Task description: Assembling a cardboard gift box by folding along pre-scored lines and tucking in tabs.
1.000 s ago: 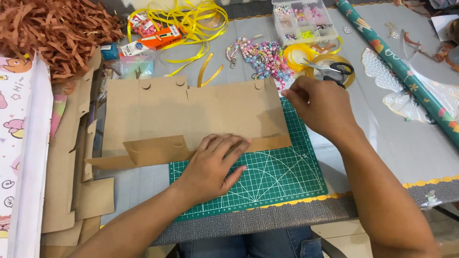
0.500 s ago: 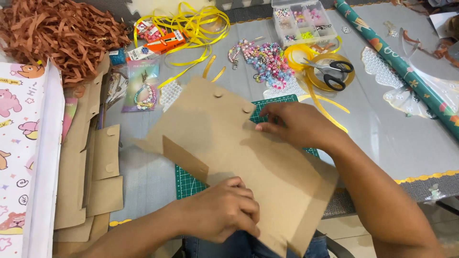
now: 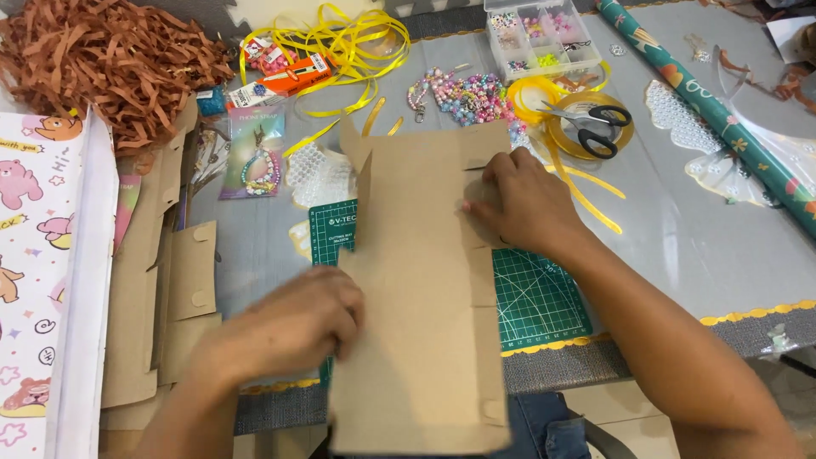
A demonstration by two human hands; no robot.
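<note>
1. Gripping with our left hand, blurred, we pinch the left edge of the brown cardboard blank.
2. It lies lengthwise over the green cutting mat on the tabletop.
3. Our right hand presses flat on its upper right, fingers spread.

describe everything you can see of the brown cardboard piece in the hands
The cardboard piece is a flat, plain brown die-cut box blank, long and lying lengthwise away from the person, over the green cutting mat. Its near end hangs past the table edge. Narrow flaps with small round notches run along its right side, and a flap at the far left corner stands up. The left hand grips its left edge; the right hand presses on its right side.
</note>
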